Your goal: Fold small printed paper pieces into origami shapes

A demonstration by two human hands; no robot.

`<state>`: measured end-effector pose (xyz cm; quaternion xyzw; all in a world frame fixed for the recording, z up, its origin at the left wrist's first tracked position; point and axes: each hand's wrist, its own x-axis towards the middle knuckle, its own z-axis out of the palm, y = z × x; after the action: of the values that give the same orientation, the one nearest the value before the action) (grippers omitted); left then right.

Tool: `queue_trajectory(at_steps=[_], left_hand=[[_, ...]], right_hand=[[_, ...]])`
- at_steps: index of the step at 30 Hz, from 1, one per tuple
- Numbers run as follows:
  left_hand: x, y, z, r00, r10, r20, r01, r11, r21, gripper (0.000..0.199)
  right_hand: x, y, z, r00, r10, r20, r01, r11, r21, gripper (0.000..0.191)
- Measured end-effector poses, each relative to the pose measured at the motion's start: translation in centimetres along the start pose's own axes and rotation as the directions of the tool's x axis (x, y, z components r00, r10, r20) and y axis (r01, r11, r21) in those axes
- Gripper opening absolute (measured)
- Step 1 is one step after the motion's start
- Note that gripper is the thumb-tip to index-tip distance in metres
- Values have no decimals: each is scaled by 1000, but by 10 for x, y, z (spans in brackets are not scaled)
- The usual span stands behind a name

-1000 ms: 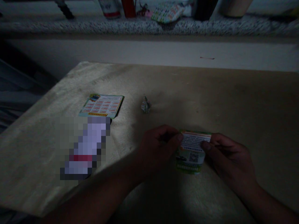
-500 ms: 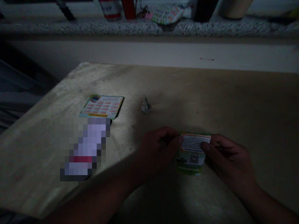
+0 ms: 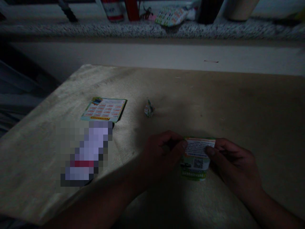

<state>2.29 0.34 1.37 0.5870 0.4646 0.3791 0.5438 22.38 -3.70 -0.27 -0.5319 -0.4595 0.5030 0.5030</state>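
Note:
A printed paper leaflet [image 3: 195, 156] with lines of text, a QR code and a green lower band hangs between my two hands. My left hand [image 3: 164, 149] pinches its upper left corner between thumb and fingers. On the opposite edge, my right hand [image 3: 235, 162] grips the leaflet with the thumb on its front face. Farther left on the table lies a flat stack of similar printed leaflets [image 3: 105, 109]. Beyond my left hand sits a small crumpled or folded piece of printed paper [image 3: 149, 109].
A pixelated oblong thing, perhaps a phone [image 3: 89, 151], lies left of my left forearm. The table [image 3: 186, 89] meets a white wall at the back. Above it, a speckled stone sill [image 3: 133, 30] holds a red-and-white container [image 3: 113, 11], a printed packet [image 3: 171, 16] and a dark cup [image 3: 211, 11].
Both hands keep the same hold on the leaflet. The whole view has shifted down very slightly; nothing else has visibly moved.

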Motion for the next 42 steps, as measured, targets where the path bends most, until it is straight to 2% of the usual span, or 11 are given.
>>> queue_trajectory(at_steps=[8, 14, 20, 24, 29, 42], left_hand=[[-1, -4, -1, 999, 34, 11, -34, 999, 4, 15], [-1, -5, -3, 995, 86, 42, -86, 996, 3, 13], [-1, -3, -4, 994, 103, 44, -104, 994, 27, 14], [0, -3, -5, 997, 73, 8, -73, 997, 12, 16], [-1, -4, -5, 1000, 14, 16, -13, 998, -55, 16], [-2, 0, -4, 999, 18, -31, -16, 998, 58, 19]], right_hand=[[1, -5, 2, 1000, -14, 8, 13, 1000, 21, 7], [1, 5, -4, 999, 15, 46, -19, 996, 92, 8], [1, 10, -8, 999, 42, -5, -41, 993, 109, 8], [2, 9, -8, 999, 41, -12, -40, 993, 108, 6], [3, 13, -10, 1000, 5, 5, -6, 993, 118, 4], [0, -2, -8, 995, 96, -18, -95, 995, 42, 9]])
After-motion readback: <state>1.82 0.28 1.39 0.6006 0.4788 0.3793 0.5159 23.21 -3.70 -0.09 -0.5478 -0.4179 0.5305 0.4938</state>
